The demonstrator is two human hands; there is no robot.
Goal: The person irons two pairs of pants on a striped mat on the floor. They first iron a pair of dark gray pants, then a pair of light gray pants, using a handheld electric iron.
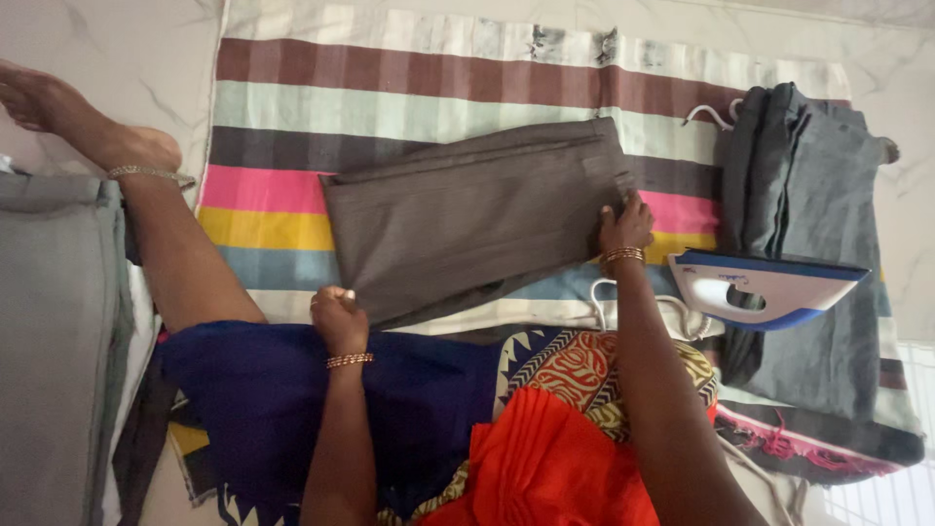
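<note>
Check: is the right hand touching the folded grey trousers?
Touching. The head view shows the right hand pressing its fingers on the right edge of the folded grey trousers, with no gap between them. The iron sits apart, to the right.

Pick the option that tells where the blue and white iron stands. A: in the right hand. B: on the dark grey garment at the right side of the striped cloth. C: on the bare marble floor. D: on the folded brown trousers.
B: the blue and white iron rests on the dark grey garment, apart from the folded brown trousers, which both hands touch at opposite ends.
</note>
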